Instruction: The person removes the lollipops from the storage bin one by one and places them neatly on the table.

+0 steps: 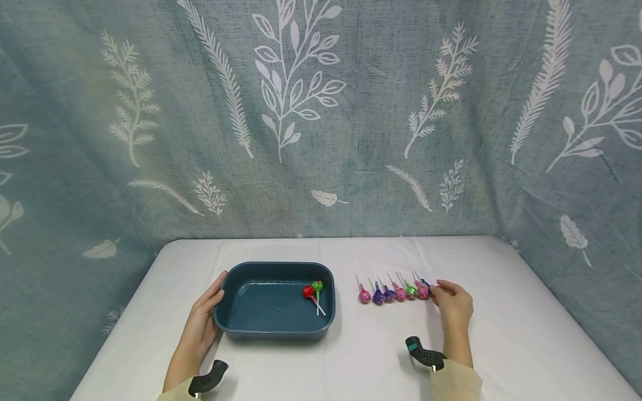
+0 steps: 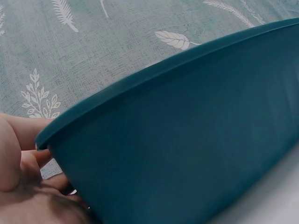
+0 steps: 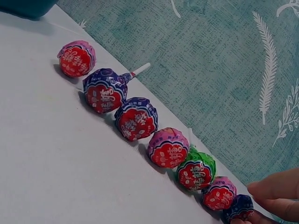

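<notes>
My left hand (image 1: 203, 318) rests against the left outer side of a dark teal plastic bin (image 1: 273, 336), fingers stretched along the wall just under the rim. Two lollipops lie inside at the right: a red one (image 1: 308, 291) and a green one (image 1: 317, 285). Right of the bin, several wrapped lollipops stand in a row, sticks pointing away, among them a pink one (image 3: 76, 59), a purple one (image 3: 104, 90) and a green one (image 3: 196, 171). At the row's right end my right hand (image 1: 453, 305) pinches a dark purple lollipop (image 3: 239, 208) between thumb and fingers.
A white cloth covers the table (image 1: 371, 356). Behind it hangs a blue-green curtain (image 1: 371, 122) with white leaf prints. Black camera mounts stick out from the left wrist (image 1: 208, 379) and the right wrist (image 1: 424, 354).
</notes>
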The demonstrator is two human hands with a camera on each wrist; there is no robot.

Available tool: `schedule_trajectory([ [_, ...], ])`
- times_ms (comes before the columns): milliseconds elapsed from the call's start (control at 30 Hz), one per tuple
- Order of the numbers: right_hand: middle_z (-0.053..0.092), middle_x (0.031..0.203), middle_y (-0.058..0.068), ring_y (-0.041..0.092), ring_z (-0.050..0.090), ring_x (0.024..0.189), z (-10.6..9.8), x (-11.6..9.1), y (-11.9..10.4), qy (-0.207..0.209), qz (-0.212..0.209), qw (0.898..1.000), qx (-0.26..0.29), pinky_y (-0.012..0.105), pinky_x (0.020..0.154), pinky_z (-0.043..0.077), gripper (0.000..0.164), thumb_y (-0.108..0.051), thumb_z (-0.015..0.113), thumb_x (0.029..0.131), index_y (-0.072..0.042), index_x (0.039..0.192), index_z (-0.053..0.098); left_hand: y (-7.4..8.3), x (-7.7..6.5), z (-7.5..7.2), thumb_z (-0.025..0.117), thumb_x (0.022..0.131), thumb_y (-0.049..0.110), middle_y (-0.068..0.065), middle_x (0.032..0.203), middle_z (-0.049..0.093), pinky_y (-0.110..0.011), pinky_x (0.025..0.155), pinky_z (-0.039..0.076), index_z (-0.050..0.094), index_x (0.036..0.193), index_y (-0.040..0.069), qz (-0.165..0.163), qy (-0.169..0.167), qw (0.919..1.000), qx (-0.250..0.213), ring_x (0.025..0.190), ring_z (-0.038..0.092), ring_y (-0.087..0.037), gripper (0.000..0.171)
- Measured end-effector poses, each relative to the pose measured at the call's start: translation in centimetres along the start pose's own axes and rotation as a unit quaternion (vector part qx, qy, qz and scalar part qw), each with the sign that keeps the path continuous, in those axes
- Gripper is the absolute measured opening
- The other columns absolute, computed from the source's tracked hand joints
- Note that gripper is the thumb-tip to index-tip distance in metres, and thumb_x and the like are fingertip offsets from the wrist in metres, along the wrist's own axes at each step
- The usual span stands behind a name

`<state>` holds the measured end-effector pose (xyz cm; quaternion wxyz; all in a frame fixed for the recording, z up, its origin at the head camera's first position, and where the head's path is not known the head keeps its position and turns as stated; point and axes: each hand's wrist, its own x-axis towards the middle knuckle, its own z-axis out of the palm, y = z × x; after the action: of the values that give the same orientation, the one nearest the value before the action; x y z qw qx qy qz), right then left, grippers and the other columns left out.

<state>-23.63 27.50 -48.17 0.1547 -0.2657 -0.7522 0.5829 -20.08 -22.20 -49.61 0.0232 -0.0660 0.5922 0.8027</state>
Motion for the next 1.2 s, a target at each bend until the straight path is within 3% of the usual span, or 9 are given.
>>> schedule_trajectory([
  [333, 0.058, 0.114, 0.021, 0.014, 0.059, 0.076, -0.4, 0.0, -0.3, 0.012, 0.014, 1.0, -0.025, 0.015, 0.06, 0.051, 0.036, -0.012, 0.061, 0.093, 0.006, 0.123, 0.059, 0.0, -0.1, 0.0, 0.042, 0.104, 0.016, 0.008, 0.159, 0.02, -0.035, 0.116, 0.013, 0.032, 0.152, 0.021, -0.003, -0.002, 1.0, -0.006, 0.145, 0.01, -0.01, 0.05],
  [600, 0.061, 0.1, 0.007, 0.012, 0.057, 0.078, -0.4, 0.4, -1.3, 0.028, 0.016, 0.999, -0.009, 0.022, 0.057, 0.053, 0.028, -0.013, 0.065, 0.09, -0.001, 0.116, 0.064, -0.1, 0.0, 0.0, 0.041, 0.104, 0.017, 0.008, 0.159, 0.019, -0.036, 0.116, 0.014, 0.031, 0.153, 0.021, -0.001, -0.002, 1.0, -0.001, 0.146, 0.009, -0.01, 0.05],
  [767, 0.064, 0.106, 0.015, 0.017, 0.06, 0.083, 0.3, 0.0, -1.8, 0.014, -0.016, 1.0, 0.001, 0.022, 0.062, 0.053, 0.032, -0.013, 0.066, 0.09, 0.003, 0.118, 0.064, -0.2, 0.1, -0.1, 0.041, 0.104, 0.017, 0.008, 0.159, 0.02, -0.036, 0.116, 0.014, 0.031, 0.153, 0.02, -0.001, -0.002, 1.0, -0.001, 0.145, 0.01, -0.01, 0.05],
  [933, 0.063, 0.102, 0.005, 0.01, 0.056, 0.084, 1.8, -0.5, -2.4, -0.019, -0.012, 1.0, -0.009, 0.02, 0.06, 0.051, 0.032, -0.018, 0.065, 0.09, -0.002, 0.118, 0.065, -0.2, 0.1, -0.2, 0.042, 0.104, 0.017, 0.009, 0.158, 0.021, -0.036, 0.116, 0.015, 0.032, 0.152, 0.021, -0.002, 0.002, 1.0, -0.003, 0.145, 0.011, -0.009, 0.05],
  [1100, 0.063, 0.109, 0.015, 0.021, 0.061, 0.089, 2.8, -1.9, -3.7, -0.045, -0.025, 0.999, 0.006, 0.017, 0.067, 0.051, 0.032, -0.014, 0.063, 0.091, 0.001, 0.119, 0.064, -0.1, 0.1, -0.1, 0.042, 0.104, 0.017, 0.009, 0.158, 0.021, -0.035, 0.116, 0.014, 0.033, 0.152, 0.021, -0.005, 0.005, 1.0, -0.005, 0.145, 0.011, -0.009, 0.05],
  [1200, 0.064, 0.109, 0.017, 0.026, 0.064, 0.091, 3.6, -2.5, -4.2, -0.068, -0.037, 0.997, 0.005, 0.022, 0.067, 0.054, 0.032, -0.012, 0.063, 0.092, 0.003, 0.119, 0.063, 0.0, 0.1, -0.1, 0.042, 0.104, 0.017, 0.009, 0.159, 0.021, -0.036, 0.116, 0.013, 0.032, 0.152, 0.021, -0.006, 0.003, 0.9999, -0.008, 0.145, 0.01, -0.009, 0.05],
])
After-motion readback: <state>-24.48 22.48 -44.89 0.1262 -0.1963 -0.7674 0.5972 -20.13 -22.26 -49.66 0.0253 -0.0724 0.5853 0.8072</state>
